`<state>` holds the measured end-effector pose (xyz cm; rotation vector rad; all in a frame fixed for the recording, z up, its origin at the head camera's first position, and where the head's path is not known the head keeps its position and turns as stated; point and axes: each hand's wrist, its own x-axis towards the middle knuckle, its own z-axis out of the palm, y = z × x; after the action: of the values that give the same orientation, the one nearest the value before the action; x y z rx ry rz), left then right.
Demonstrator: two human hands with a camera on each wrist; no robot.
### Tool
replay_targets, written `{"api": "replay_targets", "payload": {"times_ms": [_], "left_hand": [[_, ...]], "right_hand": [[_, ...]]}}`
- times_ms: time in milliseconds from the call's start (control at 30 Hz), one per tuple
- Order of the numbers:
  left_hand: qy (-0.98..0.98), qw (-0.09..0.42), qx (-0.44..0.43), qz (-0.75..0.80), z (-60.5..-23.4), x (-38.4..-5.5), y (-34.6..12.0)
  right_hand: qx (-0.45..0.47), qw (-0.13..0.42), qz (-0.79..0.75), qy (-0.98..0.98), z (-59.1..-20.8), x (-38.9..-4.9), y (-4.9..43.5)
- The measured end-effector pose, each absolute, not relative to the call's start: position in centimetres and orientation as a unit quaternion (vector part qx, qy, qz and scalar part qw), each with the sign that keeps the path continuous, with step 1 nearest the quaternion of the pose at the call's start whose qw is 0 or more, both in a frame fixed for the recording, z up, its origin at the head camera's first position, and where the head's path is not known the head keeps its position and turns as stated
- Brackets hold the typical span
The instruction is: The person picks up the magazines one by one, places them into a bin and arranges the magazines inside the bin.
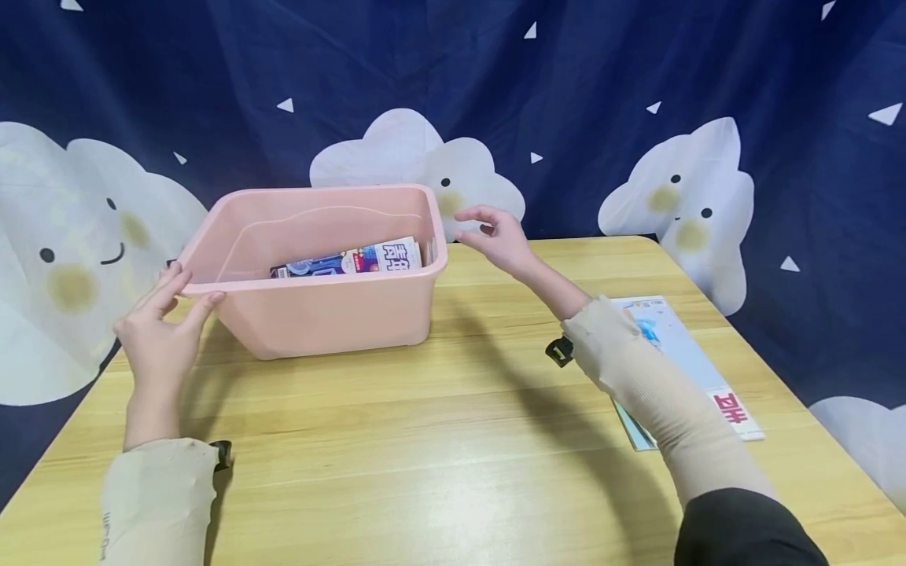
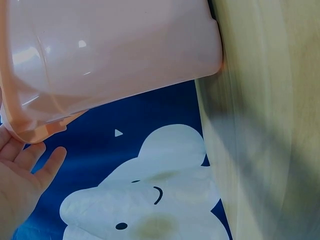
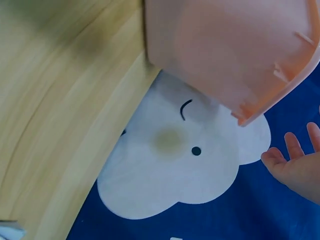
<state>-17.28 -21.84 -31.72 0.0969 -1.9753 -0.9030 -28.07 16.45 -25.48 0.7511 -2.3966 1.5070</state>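
Observation:
A pink plastic storage bin (image 1: 333, 318) stands on the table toward the back left. Inside it lies a colourful magazine (image 1: 368, 259) with large printed characters, its lower part hidden by the front wall. My left hand (image 1: 159, 334) grips the bin's front left corner, thumb at the front rim and fingers at the left side; in the left wrist view its fingertips (image 2: 35, 149) meet the rim from below. To the right of the bin my right hand (image 1: 501, 240) is raised, fingers loosely bent and holding nothing. The right wrist view shows a gap between that hand (image 3: 297, 167) and the rim.
Magazines (image 1: 679, 354) lie stacked on the right of the wooden table (image 1: 396, 456), partly covered by my right forearm. A dark blue curtain (image 1: 566, 86) with white clouds hangs behind the table's back edge. Small black wrist devices (image 1: 560, 350) sit at both sleeves.

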Motion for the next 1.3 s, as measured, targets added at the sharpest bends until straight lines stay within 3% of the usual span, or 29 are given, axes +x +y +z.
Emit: {"api": "replay_targets", "payload": {"times_ms": [300,500,700,1000,1300], "left_hand": [[-0.803,0.467,0.040,-0.369,-31.7,-17.2,-21.9],[-0.802,0.470,0.039,-0.367,-31.8,-17.2,-22.0],[-0.799,0.472,0.031,-0.372,-31.9,-17.1,-21.9],[-0.797,0.483,0.026,-0.361,-32.0,-17.3,-21.9],[-0.798,0.481,0.033,-0.361,-31.9,-17.3,-21.9]], "right_hand": [[0.277,0.116,0.523,-0.798,-25.6,-25.2,19.2],[0.255,0.092,0.534,-0.801,-27.9,-26.5,21.9],[0.242,0.104,0.499,-0.826,-29.5,-27.0,24.0],[0.241,0.102,0.443,-0.858,-29.4,-24.6,26.2],[0.244,0.082,0.390,-0.884,-32.4,-26.6,30.7]]}}
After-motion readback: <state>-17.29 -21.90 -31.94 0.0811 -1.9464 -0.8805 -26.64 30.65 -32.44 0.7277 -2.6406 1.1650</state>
